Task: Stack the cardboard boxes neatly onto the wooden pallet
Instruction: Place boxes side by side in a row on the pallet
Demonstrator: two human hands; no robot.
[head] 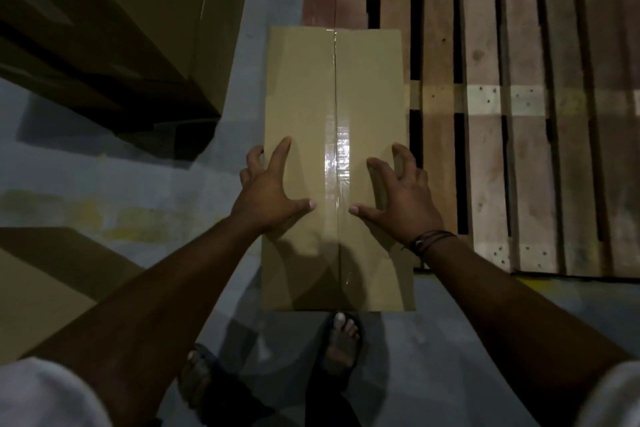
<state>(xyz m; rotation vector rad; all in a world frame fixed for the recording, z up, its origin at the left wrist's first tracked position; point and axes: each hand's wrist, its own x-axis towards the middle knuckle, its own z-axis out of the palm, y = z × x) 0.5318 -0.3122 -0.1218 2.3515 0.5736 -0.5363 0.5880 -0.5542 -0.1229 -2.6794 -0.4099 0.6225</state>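
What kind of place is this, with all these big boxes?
Probably a warehouse or storeroom. A wooden pallet lies on a grey floor, big cardboard boxes are stacked at the left, and the person's left hand and right hand hold a taped box at the pallet's edge.
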